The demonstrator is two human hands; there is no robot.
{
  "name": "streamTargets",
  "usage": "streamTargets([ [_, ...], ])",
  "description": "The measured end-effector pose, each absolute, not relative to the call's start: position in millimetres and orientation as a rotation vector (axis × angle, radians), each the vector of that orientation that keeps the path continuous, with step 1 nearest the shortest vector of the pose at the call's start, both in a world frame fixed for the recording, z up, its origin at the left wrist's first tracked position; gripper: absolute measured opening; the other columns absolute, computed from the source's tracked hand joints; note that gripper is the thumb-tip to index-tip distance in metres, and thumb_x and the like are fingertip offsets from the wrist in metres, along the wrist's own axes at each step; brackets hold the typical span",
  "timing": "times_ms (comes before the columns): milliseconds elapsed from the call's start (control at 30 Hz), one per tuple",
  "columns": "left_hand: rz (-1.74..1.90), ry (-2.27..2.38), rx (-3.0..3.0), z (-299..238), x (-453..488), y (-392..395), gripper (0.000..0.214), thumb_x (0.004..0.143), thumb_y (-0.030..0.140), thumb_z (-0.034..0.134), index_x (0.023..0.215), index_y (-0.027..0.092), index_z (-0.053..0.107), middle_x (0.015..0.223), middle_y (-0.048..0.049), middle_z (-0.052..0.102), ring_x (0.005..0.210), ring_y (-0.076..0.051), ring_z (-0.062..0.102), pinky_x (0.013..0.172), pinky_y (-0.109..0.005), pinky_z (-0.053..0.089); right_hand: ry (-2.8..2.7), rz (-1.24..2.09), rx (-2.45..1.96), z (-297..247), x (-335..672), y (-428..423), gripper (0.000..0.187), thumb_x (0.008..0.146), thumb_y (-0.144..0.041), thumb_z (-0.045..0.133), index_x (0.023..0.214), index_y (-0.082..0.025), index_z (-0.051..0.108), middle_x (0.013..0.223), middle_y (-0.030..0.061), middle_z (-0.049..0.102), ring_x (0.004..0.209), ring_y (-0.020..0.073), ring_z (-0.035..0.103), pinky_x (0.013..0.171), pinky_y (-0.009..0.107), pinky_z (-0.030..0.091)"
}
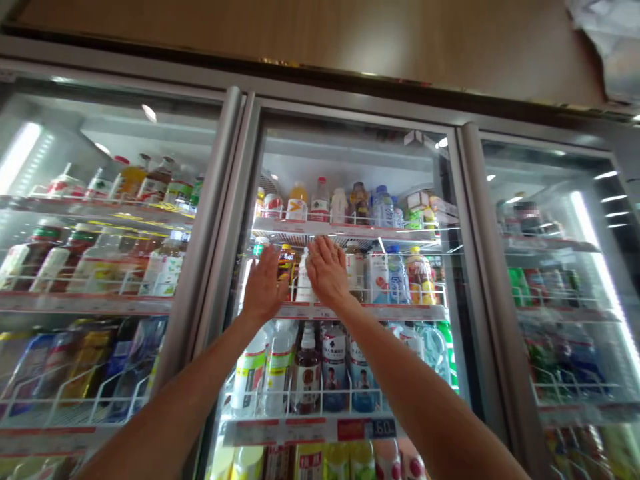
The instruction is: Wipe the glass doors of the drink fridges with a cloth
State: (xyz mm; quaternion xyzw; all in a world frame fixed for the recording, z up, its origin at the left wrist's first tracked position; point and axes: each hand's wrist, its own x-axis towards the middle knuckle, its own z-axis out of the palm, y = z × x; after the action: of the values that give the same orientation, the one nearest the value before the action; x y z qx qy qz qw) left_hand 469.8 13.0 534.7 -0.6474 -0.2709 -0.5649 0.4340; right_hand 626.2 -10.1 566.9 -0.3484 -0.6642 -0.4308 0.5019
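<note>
Both my arms reach up to the second shelf (360, 311) of the middle section of a glass-fronted drinks cooler. My left hand (263, 283) is raised with its back to me and its fingers stretched upward, just left of a dark bottle with a yellow cap (286, 262). My right hand (327, 270) is spread flat with its fingers pointing up, in front of bottles on that shelf. A white bottle (303, 283) stands between the two hands, touching or very near the right one. Neither hand is wrapped round anything.
The top shelf (350, 229) holds an orange juice bottle (297, 201) and other drinks. The shelf below my hands carries tall bottles behind a wire rail (300, 400). Closed glass doors (100, 267) flank the left, and another cooler section (550, 280) stands at the right.
</note>
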Motion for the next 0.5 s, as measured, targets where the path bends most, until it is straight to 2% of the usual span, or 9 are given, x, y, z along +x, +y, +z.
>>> streamTargets([
  [100,-1.355,-0.844,-1.522,529.0,449.5,18.0,0.055,0.09,0.038,0.029,0.139,0.013,0.027,0.145,-0.0142,0.029,0.136,-0.025,0.021,0.109,-0.048,0.023,-1.588,-1.168,-0.891,562.2,638.4,-7.1,0.044,0.09,-0.031,0.035,0.133,-0.024,0.041,0.148,0.002,0.028,0.138,0.0206,0.015,0.111,0.048,0.015],
  [233,-1.301,-0.854,-1.47,526.0,451.2,18.0,0.055,0.091,0.037,0.028,0.139,0.012,0.027,0.145,-0.0127,0.029,0.137,-0.023,0.019,0.109,-0.044,0.023,-1.383,-1.126,-1.033,571.3,721.1,-13.3,0.042,0.088,-0.032,0.035,0.128,-0.027,0.047,0.144,0.0013,0.035,0.135,0.0205,0.023,0.109,0.049,0.017],
  [267,-1.295,-0.853,-1.462,525.9,452.9,17.4,0.054,0.091,0.036,0.028,0.139,0.012,0.028,0.145,-0.0127,0.029,0.137,-0.023,0.018,0.109,-0.044,0.022,-1.255,-1.074,-1.075,575.5,744.4,-15.1,0.042,0.088,-0.034,0.034,0.126,-0.026,0.049,0.143,0.0035,0.038,0.134,0.0212,0.026,0.108,0.049,0.02],
  [333,-1.29,-0.853,-1.461,526.0,455.2,16.3,0.055,0.09,0.036,0.029,0.139,0.012,0.027,0.146,-0.0127,0.027,0.137,-0.023,0.017,0.109,-0.044,0.022,-1.081,-1.016,-1.118,581.9,775.8,-17.6,0.05,0.09,-0.032,0.024,0.13,-0.009,0.044,0.142,0.0198,0.033,0.134,0.0301,0.023,0.103,0.059,0.019],
  [400,-1.297,-0.852,-1.469,526.3,455.1,15.6,0.055,0.09,0.036,0.029,0.14,0.012,0.026,0.146,-0.0126,0.026,0.138,-0.023,0.017,0.11,-0.045,0.021,-1.029,-1.012,-1.13,581.9,776.2,-17.4,0.054,0.09,-0.03,0.018,0.132,-0.002,0.039,0.142,0.0262,0.028,0.135,0.0325,0.02,0.102,0.061,0.018],
  [433,-1.3,-0.849,-1.476,526.5,454.5,15.4,0.056,0.09,0.037,0.028,0.14,0.012,0.025,0.147,-0.0125,0.025,0.138,-0.023,0.017,0.11,-0.045,0.02,-1.054,-1.03,-1.13,579.0,765.7,-16.0,0.053,0.09,-0.03,0.019,0.133,-0.005,0.039,0.144,0.0225,0.028,0.135,0.0295,0.019,0.104,0.057,0.019],
  [500,-1.301,-0.839,-1.49,527.0,452.7,15.4,0.056,0.091,0.039,0.027,0.14,0.013,0.025,0.147,-0.0123,0.025,0.137,-0.024,0.017,0.109,-0.045,0.021,-1.218,-1.11,-1.097,570.3,735.9,-11.3,0.046,0.089,-0.032,0.029,0.132,-0.02,0.041,0.146,0.0074,0.031,0.136,0.0199,0.021,0.109,0.045,0.021],
])
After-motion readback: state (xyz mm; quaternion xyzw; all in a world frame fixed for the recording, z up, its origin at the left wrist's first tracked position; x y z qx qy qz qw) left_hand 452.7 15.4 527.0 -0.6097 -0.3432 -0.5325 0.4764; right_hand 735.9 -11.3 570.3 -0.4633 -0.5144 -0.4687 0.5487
